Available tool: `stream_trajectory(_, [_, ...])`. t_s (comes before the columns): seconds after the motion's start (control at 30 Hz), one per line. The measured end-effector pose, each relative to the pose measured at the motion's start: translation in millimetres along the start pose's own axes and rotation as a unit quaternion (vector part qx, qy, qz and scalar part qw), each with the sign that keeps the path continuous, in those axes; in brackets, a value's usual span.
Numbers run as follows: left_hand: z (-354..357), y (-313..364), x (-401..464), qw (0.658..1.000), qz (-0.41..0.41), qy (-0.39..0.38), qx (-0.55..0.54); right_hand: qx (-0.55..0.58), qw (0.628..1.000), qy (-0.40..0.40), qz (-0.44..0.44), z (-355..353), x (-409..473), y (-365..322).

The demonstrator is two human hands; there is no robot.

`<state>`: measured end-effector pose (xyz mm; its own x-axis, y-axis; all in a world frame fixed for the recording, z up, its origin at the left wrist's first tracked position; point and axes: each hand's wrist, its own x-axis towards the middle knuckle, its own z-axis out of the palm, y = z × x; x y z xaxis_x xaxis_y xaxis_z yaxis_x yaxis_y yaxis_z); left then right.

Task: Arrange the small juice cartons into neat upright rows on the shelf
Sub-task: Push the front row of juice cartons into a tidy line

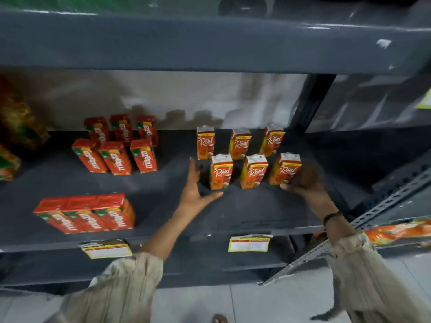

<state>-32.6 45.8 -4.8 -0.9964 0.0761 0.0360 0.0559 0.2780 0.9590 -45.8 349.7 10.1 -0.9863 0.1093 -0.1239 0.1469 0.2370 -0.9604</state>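
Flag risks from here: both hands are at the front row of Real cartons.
1. The right hand grips the tilted front-right orange Real carton; a rough push could topple it into the middle carton.
2. The open left hand sits close beside the front-left carton and might knock it.
3. Rows are staggered, so alignment may drift.

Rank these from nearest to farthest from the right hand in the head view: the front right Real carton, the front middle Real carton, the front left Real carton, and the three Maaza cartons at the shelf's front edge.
1. Front right Real carton, touching the right hand.
2. Front middle Real carton, one place left.
3. Front left Real carton, beside the left hand.
4. Three Maaza cartons, far left at the shelf's front edge.
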Motion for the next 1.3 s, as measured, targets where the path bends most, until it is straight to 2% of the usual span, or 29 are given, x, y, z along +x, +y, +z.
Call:
stream_trajectory(0.07, [4, -3, 19, 0.999, -0.031, -0.032, 0.025, -0.037, 0.998, -0.058, -0.007, 3, 12, -7])
stream_trajectory(0.17, [20, 7, 35, 0.996, -0.067, -0.042, 0.038, -0.059, 0.995, -0.079, -0.006, 21, 23, -10])
stream_trajectory(0.27, [37, 15, 44, 0.993, -0.095, -0.056, 0.033, -0.078, 0.994, -0.077, -0.020, 43, 27, -9])
stream_trajectory(0.43, [40, 12, 54, 0.990, -0.133, -0.052, 0.014, -0.049, 0.995, -0.082, 0.002, 52, 32, -11])
stream_trajectory(0.63, [30, 8, 46, 0.987, -0.142, -0.053, 0.052, -0.024, 0.990, -0.135, 0.015, 60, 18, -15])
stream_trajectory(1.0, [24, 2, -32, 0.991, -0.101, -0.020, 0.081, -0.055, 0.986, -0.150, 0.038, 67, -47, -1])
stream_trajectory(1.3, [22, 4, -37, 0.993, -0.071, -0.034, 0.091, -0.056, 0.986, -0.152, 0.024, 69, -48, 7])
